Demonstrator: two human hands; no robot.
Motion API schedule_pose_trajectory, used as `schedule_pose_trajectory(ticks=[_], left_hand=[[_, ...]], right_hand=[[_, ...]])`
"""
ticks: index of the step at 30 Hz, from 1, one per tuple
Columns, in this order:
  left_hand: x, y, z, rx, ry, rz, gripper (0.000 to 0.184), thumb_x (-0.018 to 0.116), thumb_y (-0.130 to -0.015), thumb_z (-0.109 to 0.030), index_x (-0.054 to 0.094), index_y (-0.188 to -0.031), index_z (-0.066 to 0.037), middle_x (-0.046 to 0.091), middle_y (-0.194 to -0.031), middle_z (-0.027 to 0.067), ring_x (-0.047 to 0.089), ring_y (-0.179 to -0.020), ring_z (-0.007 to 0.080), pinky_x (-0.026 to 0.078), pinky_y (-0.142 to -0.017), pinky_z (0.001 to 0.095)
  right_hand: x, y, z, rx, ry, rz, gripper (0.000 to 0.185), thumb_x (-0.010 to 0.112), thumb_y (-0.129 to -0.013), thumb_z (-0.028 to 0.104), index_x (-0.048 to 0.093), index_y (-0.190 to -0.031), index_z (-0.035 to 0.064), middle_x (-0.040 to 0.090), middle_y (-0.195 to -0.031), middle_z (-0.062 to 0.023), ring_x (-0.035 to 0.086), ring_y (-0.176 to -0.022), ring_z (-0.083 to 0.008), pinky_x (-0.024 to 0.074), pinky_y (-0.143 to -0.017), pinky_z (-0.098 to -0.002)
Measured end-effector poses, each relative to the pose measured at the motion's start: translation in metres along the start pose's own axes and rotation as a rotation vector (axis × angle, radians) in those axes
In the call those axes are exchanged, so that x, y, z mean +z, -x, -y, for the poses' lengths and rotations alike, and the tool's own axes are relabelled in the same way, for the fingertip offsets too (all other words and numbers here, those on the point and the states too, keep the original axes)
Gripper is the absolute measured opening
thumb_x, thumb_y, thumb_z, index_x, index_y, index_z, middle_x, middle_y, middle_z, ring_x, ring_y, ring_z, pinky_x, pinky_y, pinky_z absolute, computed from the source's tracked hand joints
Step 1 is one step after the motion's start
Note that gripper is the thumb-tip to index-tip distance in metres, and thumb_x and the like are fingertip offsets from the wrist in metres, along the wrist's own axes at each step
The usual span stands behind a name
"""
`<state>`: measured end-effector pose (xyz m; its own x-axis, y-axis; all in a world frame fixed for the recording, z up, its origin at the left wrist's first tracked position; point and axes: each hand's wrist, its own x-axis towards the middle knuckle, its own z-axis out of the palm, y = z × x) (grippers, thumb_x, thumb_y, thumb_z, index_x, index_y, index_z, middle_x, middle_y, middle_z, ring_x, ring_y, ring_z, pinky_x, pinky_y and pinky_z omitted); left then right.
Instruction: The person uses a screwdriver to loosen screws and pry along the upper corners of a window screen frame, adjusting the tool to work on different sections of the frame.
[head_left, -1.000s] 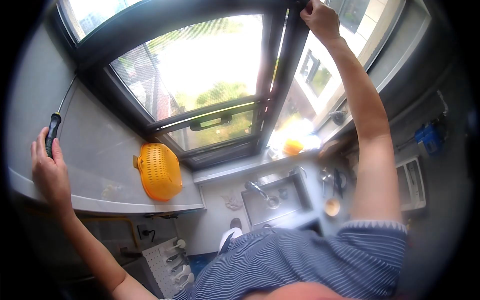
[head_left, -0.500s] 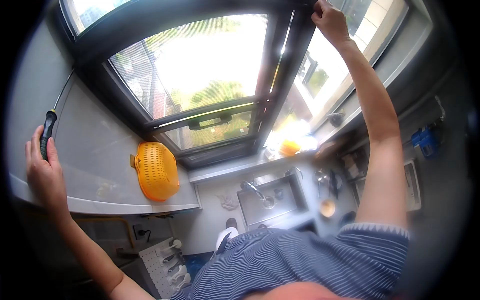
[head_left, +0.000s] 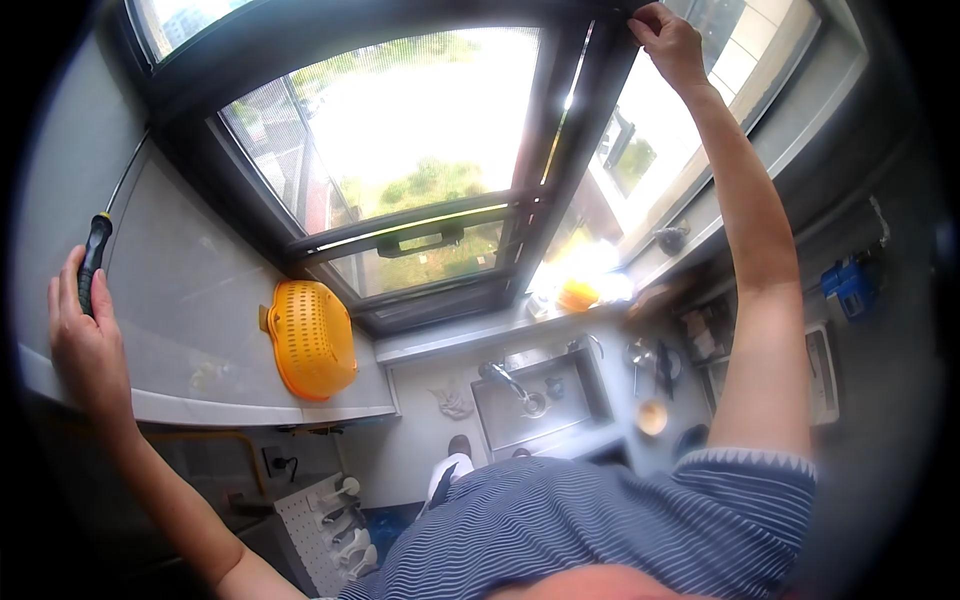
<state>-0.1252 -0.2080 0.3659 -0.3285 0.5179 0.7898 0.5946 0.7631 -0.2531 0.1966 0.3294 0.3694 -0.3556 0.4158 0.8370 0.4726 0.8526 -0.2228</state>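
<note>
My left hand [head_left: 88, 345] is wrapped round the black handle of a screwdriver [head_left: 96, 250] at the far left. Its thin metal shaft points up, and the tip reaches the lower left edge of the dark window frame [head_left: 190, 165]. High at the upper right, my right hand [head_left: 672, 45] has its fingers curled together against the upper right part of that frame. Whatever lies between those fingertips is too small and dark to make out. A yellow plastic basket [head_left: 312, 340] stands on the grey ledge [head_left: 190, 330], to the right of my left hand.
Below the window are a steel sink [head_left: 545, 400] with a tap [head_left: 505, 380] and a crumpled cloth [head_left: 455, 402]. A small round bowl [head_left: 652, 417] is to its right. A white pegboard [head_left: 312, 530] hangs at lower left. A blue device [head_left: 850, 288] is on the right.
My right hand has shifted slightly right, and its fingers have changed their hold at the frame. My left hand and the screwdriver sit almost as before; the view has shifted a little.
</note>
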Motion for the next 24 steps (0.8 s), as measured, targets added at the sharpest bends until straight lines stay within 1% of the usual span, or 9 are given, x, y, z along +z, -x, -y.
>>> schedule_pose_trajectory(ticks=[2, 5, 7, 8, 11, 14, 18, 21, 24], left_hand=[[0.001, 0.0, 0.001, -0.014, -0.009, 0.012, 0.026, 0.054, -0.091, -0.017, 0.058, -0.114, -0.007, 0.062, -0.098, 0.0101, 0.064, -0.084, 0.0238, 0.054, -0.066, 0.0296], [0.001, 0.0, 0.002, -0.01, -0.005, 0.014, 0.026, 0.054, -0.091, -0.017, 0.058, -0.114, -0.007, 0.062, -0.098, 0.0101, 0.064, -0.084, 0.0239, 0.054, -0.066, 0.0294], [0.0, 0.0, 0.001, -0.017, -0.008, 0.021, 0.025, 0.054, -0.091, -0.016, 0.058, -0.114, -0.007, 0.062, -0.098, 0.0101, 0.064, -0.084, 0.024, 0.054, -0.066, 0.0295], [-0.001, 0.0, 0.0, -0.02, -0.009, 0.024, 0.025, 0.054, -0.091, -0.016, 0.058, -0.114, -0.007, 0.062, -0.098, 0.0101, 0.064, -0.084, 0.0241, 0.054, -0.066, 0.0295], [-0.002, 0.0, -0.004, -0.056, 0.011, 0.044, 0.025, 0.055, -0.091, -0.016, 0.058, -0.114, -0.007, 0.061, -0.098, 0.0103, 0.064, -0.084, 0.024, 0.054, -0.066, 0.0294], [0.001, 0.001, 0.0, -0.058, 0.018, 0.043, 0.025, 0.054, -0.091, -0.015, 0.058, -0.114, -0.007, 0.061, -0.098, 0.0104, 0.064, -0.084, 0.0239, 0.054, -0.067, 0.0295], [0.002, 0.001, 0.002, -0.051, 0.027, 0.026, 0.026, 0.054, -0.091, -0.015, 0.058, -0.115, -0.007, 0.061, -0.098, 0.0103, 0.064, -0.084, 0.0243, 0.054, -0.067, 0.0297], [0.004, 0.001, 0.004, -0.051, 0.024, 0.016, 0.025, 0.054, -0.091, -0.016, 0.058, -0.115, -0.007, 0.061, -0.097, 0.0108, 0.064, -0.084, 0.0244, 0.054, -0.067, 0.0297], [0.001, -0.001, 0.002, -0.062, 0.026, 0.038, 0.025, 0.054, -0.091, -0.016, 0.058, -0.115, -0.007, 0.061, -0.098, 0.0116, 0.064, -0.084, 0.025, 0.053, -0.066, 0.0305]], right_hand=[[-0.001, 0.001, 0.001, 0.032, -0.036, 0.013, 0.016, 0.065, -0.076, 0.015, 0.062, -0.086, 0.0029, 0.065, -0.076, -0.0129, 0.064, -0.07, -0.0238, 0.0489, -0.063, -0.0338], [-0.003, 0.001, -0.001, -0.047, 0.017, 0.024, 0.018, 0.062, -0.081, 0.017, 0.06, -0.091, 0.0023, 0.064, -0.078, -0.0113, 0.063, -0.069, -0.0203, 0.0498, -0.058, -0.0324], [0.002, 0.002, -0.021, -0.106, -0.034, -0.02, 0.021, 0.065, -0.082, 0.023, 0.063, -0.092, 0.0036, 0.065, -0.075, -0.0064, 0.062, -0.062, -0.0115, 0.0494, -0.054, -0.0241], [0.001, 0.003, -0.017, -0.135, -0.059, -0.041, 0.023, 0.067, -0.082, 0.025, 0.064, -0.092, 0.0043, 0.066, -0.073, -0.0039, 0.061, -0.059, -0.0071, 0.0493, -0.052, -0.0199], [0.0, 0.018, 0.0, 0.182, -0.11, 0.038, 0.022, 0.067, -0.081, 0.023, 0.065, -0.09, 0.0024, 0.066, -0.069, -0.0035, 0.064, -0.059, -0.0099, 0.0511, -0.052, -0.0211], [0.009, 0.02, -0.007, 0.395, -0.278, 0.125, 0.023, 0.068, -0.082, 0.026, 0.063, -0.088, 0.0046, 0.064, -0.075, -0.0021, 0.062, -0.063, -0.0083, 0.0486, -0.051, -0.0208], [0.017, 0.016, -0.014, 0.424, -0.335, 0.175, 0.028, 0.068, -0.08, 0.032, 0.066, -0.087, 0.0053, 0.064, -0.068, -0.002, 0.062, -0.058, -0.0084, 0.0489, -0.052, -0.0223], [0.017, 0.016, -0.019, 0.451, -0.396, 0.217, 0.03, 0.069, -0.078, 0.034, 0.066, -0.086, 0.0054, 0.064, -0.071, -0.0017, 0.061, -0.058, -0.0085, 0.0487, -0.053, -0.0222], [0.016, 0.014, -0.02, 0.475, -0.438, 0.259, 0.033, 0.069, -0.078, 0.037, 0.065, -0.089, 0.0058, 0.064, -0.072, -0.0011, 0.061, -0.061, -0.0093, 0.0492, -0.054, -0.024]])
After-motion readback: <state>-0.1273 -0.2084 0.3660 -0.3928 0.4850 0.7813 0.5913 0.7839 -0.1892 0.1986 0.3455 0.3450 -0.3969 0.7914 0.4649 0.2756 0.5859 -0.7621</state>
